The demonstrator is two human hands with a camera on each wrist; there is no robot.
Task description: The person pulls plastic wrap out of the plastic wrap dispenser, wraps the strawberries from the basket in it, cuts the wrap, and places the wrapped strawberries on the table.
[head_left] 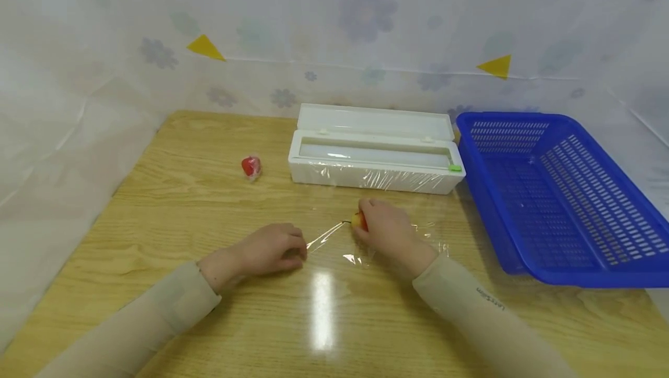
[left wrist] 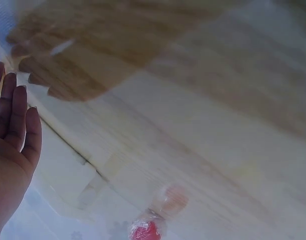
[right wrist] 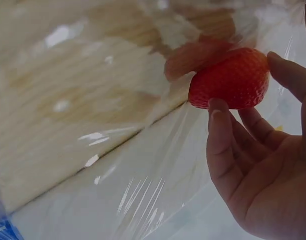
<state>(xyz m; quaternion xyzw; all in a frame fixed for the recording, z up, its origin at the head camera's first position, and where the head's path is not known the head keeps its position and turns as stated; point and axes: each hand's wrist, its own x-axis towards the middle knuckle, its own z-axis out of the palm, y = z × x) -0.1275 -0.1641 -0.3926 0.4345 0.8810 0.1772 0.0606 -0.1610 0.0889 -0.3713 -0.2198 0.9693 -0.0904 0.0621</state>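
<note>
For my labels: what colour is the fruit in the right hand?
The fruit is red and yellow; both colours show best in the head view.

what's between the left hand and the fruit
Clear film lies between the left hand and the fruit, with a shiny crease across that stretch; the head view shows it.

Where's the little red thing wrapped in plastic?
In the head view, the wrapped red thing lies on the table, left of the white box and beyond the left hand.

The right sleeve (head_left: 486, 323) bears small dark lettering (head_left: 490, 298), apparently "LetsSlim".
</note>
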